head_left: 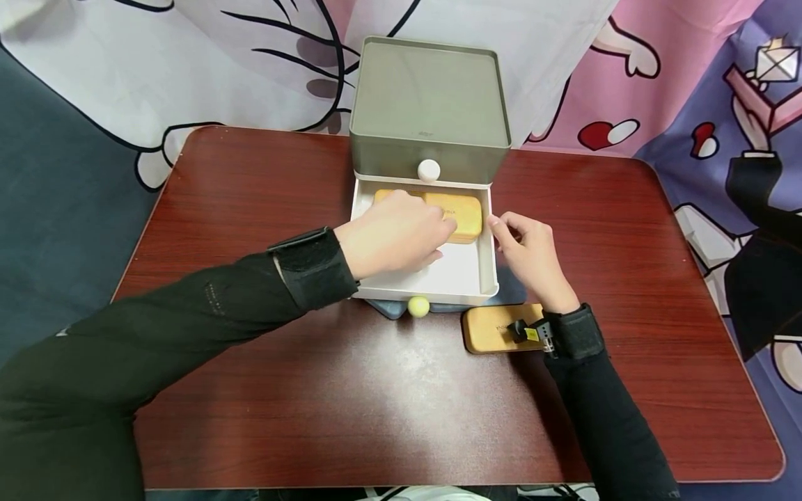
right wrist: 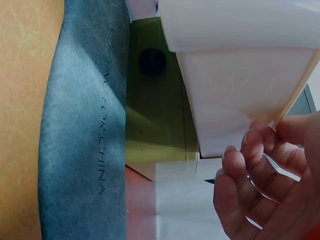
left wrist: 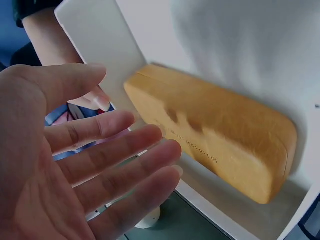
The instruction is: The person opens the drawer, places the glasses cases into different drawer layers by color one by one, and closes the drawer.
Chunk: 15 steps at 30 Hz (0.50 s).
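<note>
A yellow glasses case [head_left: 464,209] with small lettering lies along the back of the pulled-out white drawer [head_left: 460,275]. Over the drawer hangs my left hand [head_left: 396,233], hiding part of the case in the head view. Its fingers are extended near the case's lettered face in the left wrist view, holding nothing. My right hand [head_left: 532,257] pinches the top edge of the drawer's right wall between thumb and fingertips. A green box [head_left: 432,97] with a white knob [head_left: 429,170] houses the drawer, which has a yellow-green knob [head_left: 418,306] in front.
Another yellow case [head_left: 491,329] lies on the reddish-brown table [head_left: 301,417] under my right wrist. A blue case [right wrist: 82,125] with lettering sits partly beneath the drawer. Patterned cloth [head_left: 583,83] hangs behind the table.
</note>
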Motion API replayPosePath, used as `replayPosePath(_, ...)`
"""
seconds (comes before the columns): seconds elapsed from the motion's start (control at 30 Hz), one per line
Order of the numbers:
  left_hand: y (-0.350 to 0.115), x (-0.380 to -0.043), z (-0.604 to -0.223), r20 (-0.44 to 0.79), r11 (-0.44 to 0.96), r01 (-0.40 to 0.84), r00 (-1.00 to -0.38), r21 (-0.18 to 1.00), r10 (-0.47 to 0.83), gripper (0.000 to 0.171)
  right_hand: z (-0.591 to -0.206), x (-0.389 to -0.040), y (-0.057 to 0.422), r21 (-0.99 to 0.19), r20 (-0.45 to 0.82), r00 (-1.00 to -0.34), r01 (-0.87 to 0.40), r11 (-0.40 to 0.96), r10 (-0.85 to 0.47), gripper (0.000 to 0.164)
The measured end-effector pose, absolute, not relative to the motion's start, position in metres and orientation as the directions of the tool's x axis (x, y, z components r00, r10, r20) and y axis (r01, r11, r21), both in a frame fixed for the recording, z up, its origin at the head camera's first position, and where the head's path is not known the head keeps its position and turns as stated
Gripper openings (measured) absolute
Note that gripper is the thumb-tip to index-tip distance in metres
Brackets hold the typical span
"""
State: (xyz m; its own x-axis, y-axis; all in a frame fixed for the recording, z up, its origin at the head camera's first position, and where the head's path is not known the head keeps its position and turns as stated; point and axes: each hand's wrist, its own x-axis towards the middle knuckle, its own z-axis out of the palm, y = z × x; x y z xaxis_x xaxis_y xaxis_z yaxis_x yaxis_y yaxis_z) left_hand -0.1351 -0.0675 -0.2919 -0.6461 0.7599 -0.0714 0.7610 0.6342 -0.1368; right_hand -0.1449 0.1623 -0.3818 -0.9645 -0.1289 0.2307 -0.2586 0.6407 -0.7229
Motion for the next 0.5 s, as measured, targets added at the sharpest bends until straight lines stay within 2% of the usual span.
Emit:
replayPosePath(0.2, -0.078, -0.120, -0.293, -0.006, 0.611, 0.785, -0.615, -0.104, 0.788, 0.019, -0.377, -0.137, 0.163, -0.738, 0.192, -0.968, -0.251, 0.626, -0.163, 0.035)
replayPosePath(0.33, -0.082, -0.111, -0.295, 0.092, 0.582, 0.807, -0.575, -0.101, 0.813, 0.014, -0.374, -0.129, 0.167, -0.696, 0.183, -0.963, -0.268, 0.667, -0.195, 0.032)
replayPosePath(0.43, -0.082, -0.105, -0.297, 0.117, 0.590, 0.804, -0.581, -0.071, 0.806, 0.011, -0.371, -0.122, 0.171, -0.655, 0.185, -0.958, -0.287, 0.699, -0.219, 0.031)
replayPosePath(0.5, -0.080, -0.102, -0.297, 0.089, 0.592, 0.804, -0.586, -0.058, 0.805, 0.012, -0.370, -0.117, 0.175, -0.638, 0.182, -0.957, -0.291, 0.713, -0.227, 0.029)
